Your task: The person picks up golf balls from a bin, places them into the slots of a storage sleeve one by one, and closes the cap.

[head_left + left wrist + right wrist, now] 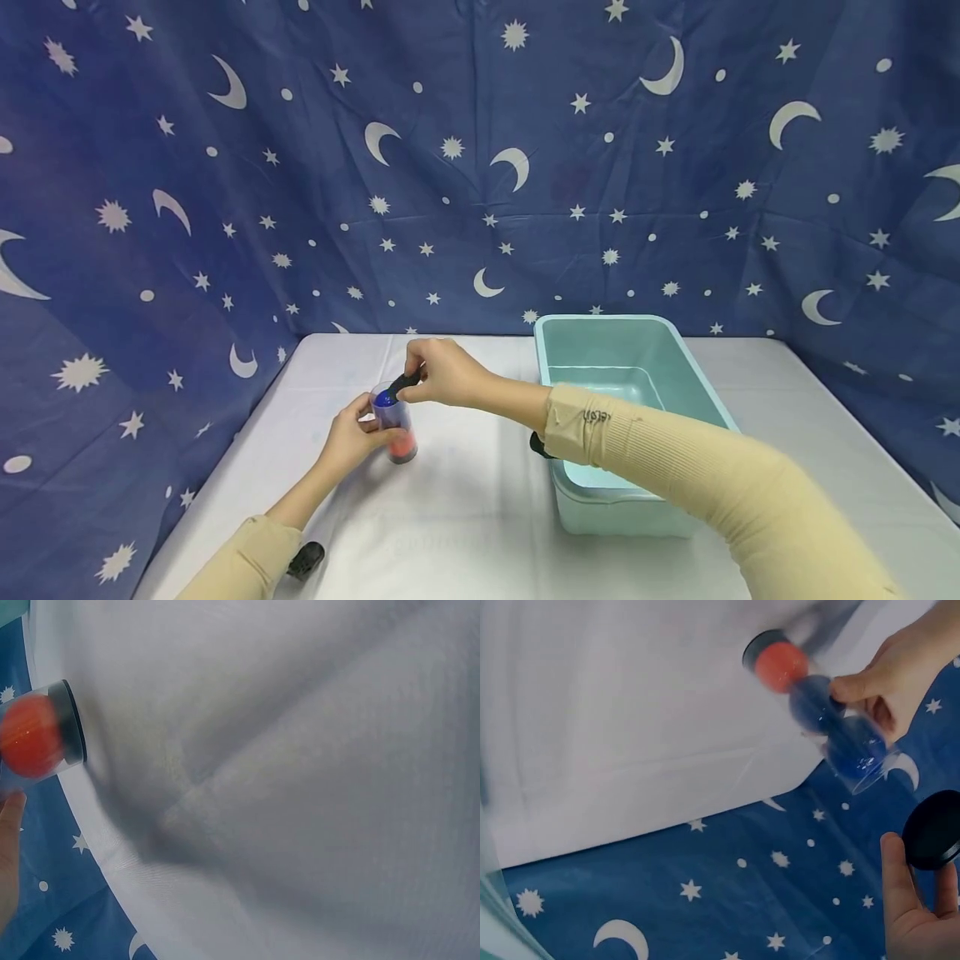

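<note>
My left hand (351,437) grips a clear tube (390,415) with a dark base, held slightly tilted over the white table. Inside, as the right wrist view shows, an orange-red ball (781,667) lies at the base end. Two blue balls follow it, one in the middle (814,703) and one near the open mouth (855,748). My right hand (448,373) pinches a round black lid (933,831) by its edge, beside the tube's mouth and apart from it. The left wrist view catches only the tube's lower end and a fingertip.
To the right stands a pale turquoise bin (630,508), partly hidden by the right sleeve (675,450). A white cloth covers the table (465,517). Behind hangs a blue curtain (480,233) with moons and stars. Black objects show by the left sleeve (306,560) and under the right forearm.
</note>
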